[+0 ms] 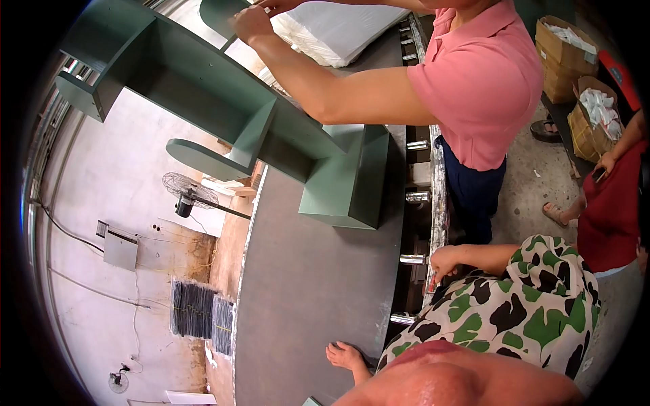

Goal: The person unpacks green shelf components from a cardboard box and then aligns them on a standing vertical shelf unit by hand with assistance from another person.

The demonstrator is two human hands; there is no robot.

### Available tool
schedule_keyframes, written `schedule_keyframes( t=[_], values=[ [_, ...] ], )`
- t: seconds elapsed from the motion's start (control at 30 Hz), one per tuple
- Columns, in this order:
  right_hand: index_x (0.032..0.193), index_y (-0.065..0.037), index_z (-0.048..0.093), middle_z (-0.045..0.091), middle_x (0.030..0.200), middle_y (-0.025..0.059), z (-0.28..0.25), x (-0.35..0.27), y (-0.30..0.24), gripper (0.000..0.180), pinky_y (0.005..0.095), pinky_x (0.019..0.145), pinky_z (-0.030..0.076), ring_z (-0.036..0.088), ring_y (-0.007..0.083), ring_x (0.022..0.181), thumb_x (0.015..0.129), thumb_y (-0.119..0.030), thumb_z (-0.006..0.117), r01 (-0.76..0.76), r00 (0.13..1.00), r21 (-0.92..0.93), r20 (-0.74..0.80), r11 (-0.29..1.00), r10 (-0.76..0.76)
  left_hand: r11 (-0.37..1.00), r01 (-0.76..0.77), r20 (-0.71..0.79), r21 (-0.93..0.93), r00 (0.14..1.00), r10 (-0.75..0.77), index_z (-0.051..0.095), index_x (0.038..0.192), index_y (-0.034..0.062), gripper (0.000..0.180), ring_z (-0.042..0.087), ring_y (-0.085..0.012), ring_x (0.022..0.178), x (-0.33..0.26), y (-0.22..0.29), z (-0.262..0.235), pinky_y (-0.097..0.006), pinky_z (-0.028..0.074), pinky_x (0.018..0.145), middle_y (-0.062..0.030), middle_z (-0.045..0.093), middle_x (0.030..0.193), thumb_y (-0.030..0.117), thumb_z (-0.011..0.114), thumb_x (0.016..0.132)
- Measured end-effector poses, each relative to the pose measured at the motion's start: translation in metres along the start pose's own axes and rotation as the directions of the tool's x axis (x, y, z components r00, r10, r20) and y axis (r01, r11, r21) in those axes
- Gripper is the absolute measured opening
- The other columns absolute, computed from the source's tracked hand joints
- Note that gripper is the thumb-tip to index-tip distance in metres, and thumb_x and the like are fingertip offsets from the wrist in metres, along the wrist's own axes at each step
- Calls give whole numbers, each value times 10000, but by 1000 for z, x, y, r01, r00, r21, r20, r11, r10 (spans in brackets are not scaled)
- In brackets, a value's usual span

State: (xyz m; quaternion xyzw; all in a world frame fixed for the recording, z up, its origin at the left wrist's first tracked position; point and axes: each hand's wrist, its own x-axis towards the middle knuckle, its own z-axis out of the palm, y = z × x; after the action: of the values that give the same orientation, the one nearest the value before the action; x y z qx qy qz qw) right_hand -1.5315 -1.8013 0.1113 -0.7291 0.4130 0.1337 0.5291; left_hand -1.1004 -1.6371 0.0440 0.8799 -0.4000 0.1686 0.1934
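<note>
My left hand (345,355) lies on the dark grey tabletop (305,284), holding nothing, with its fingers spread a little. My right hand (443,262) is closed at the worn edge rail of the roller frame (439,223); a small reddish bit shows by the fingers, but I cannot make out what it is. Farther off, a green shelf unit (338,183) stands tilted on the tabletop, away from both my hands. A co-worker in a pink shirt (474,81) reaches across its top with both arms, hands near a rounded green panel (223,17).
Metal rollers (416,196) run beside the tabletop. White wrapped packs (332,30) lie at the far end. A stand fan (186,193) and dark bundled stacks (193,309) are on the left. Open cartons (565,64) and another person in dark red (613,203) are at the right.
</note>
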Motion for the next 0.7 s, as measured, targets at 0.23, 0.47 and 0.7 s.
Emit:
schedule_keyframes(
  t=[0.23, 0.47, 0.7],
  values=[
    [617, 11, 576, 615, 578, 83, -4, -4, -3, 378, 301, 436, 480, 600, 176, 466, 723, -332, 693, -50, 999, 53, 11, 997, 50, 999, -30, 6, -37, 1000, 30, 531, 1106, 32, 355, 441, -309, 1122, 2, -22, 27, -452, 336, 917, -147, 497, 1189, 280, 506, 853],
    [627, 8, 575, 613, 588, 80, -4, -5, 5, 385, 301, 429, 465, 595, 174, 469, 732, -345, 689, -72, 997, 103, 11, 992, 71, 996, -79, -33, -44, 996, 78, 536, 1082, 23, 333, 455, -325, 1096, 2, 0, 13, -460, 356, 893, -156, 508, 1165, 254, 524, 842],
    [625, -5, 588, 622, 594, 71, -2, 0, 3, 383, 302, 433, 459, 603, 175, 478, 733, -360, 685, -64, 998, 66, 11, 996, 63, 999, -45, 55, -14, 997, 46, 542, 1081, 28, 336, 458, -312, 1102, 2, 7, -11, -457, 357, 894, -152, 507, 1174, 266, 521, 845]
  ],
)
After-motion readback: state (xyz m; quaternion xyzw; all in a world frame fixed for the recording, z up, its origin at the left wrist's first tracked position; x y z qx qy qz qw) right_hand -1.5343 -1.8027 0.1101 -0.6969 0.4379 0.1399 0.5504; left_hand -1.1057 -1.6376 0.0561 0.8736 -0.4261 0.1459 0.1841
